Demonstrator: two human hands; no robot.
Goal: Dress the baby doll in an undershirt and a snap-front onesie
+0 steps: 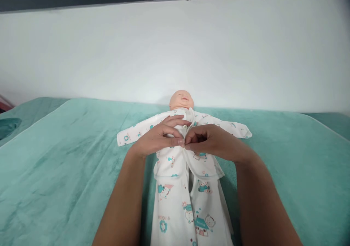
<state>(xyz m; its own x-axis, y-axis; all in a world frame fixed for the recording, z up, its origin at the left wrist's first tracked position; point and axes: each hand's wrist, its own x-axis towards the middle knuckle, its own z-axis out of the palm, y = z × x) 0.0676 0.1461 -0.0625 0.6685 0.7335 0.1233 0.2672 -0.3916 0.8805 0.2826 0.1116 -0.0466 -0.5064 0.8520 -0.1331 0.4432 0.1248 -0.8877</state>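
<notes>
A baby doll (pixel 181 100) lies on its back, dressed in a white printed baby shirt (pixel 171 162) and matching baby pants (pixel 172 216). Both sleeves stretch out sideways. My left hand (pixel 161 134) rests over the chest, thumb and index finger pinching the shirt's front edge. Opposite it, my right hand (pixel 207 139) is closed with its fingertips on the other front edge, touching or nearly touching the left ones. A button (pixel 185 126) shows just above the fingertips. Whatever lies between the fingertips is too small and covered to make out. Below them the front edges spread apart.
A teal blanket (pixel 82 165) with soft creases covers the surface under the doll. Behind the doll's head rises a white wall (pixel 175 49) with a dark band along its top. A dark teal object (pixel 9 126) sits at the far left edge.
</notes>
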